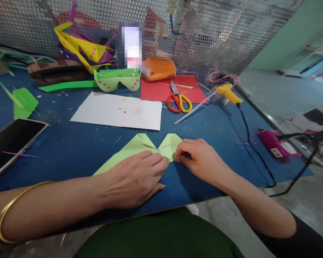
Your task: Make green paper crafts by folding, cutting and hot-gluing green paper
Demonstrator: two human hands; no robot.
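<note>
A folded light green paper (129,147) lies on the blue table near its front edge, with a V-shaped notch at its top and creased flaps on both sides. Across its lower part rests my left hand (140,175), fingers curled and pressing the paper down. At the paper's right end, my right hand (195,156) pinches the edge between thumb and fingers. Part of the paper is hidden under both hands. Beyond it sits a white sheet (102,111) with small coloured bits on it.
Red-and-yellow-handled scissors (179,100) lie partly on red paper (153,89). Right of them are a yellow glue gun (230,94) and a pink power socket (278,143). Green paper glasses (118,80) stand behind; a phone (13,143) lies left.
</note>
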